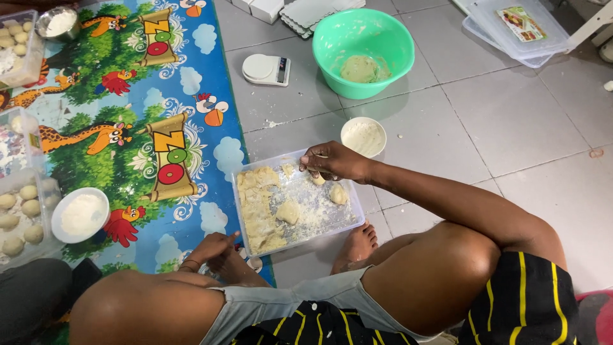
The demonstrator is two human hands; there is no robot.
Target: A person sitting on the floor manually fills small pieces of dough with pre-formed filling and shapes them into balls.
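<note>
Person sits on the floor w/ a clear plastic tray (355, 220) between the feet, half on the grey tiles, half over the right edge of the printed play mat (128, 121).

Right hand (333, 161) is over the tray's far edge, fingers curled down and pinched onto a small dough piece (317, 179); grip looks closed on it, though the knuckles hide most of the contact. Left hand (214, 248) rests at the tray's near-left corner, fingers loose and slightly spread, holding nothing.

Dough: pale yellow, rough and crumbly. A flattened mass (258, 207) fills the tray's left side, two small lumps (288, 211) (338, 193) sit mid-tray, floury crumbs around them.

Handling, by my guess: soft, light, a bit sticky, tears easily. Best pinched from the edge of the mass or scooped from under w/ fingertips; a hard squeeze would deform it.

Nearby: small white bowl of flour (363, 136) just beyond the tray, green basin (364, 51) w/ more dough farther off, kitchen scale (266, 69) left of the basin, another flour bowl (80, 214) on the mat, containers of rolled balls (22, 214) at the mat's left edge.
</note>
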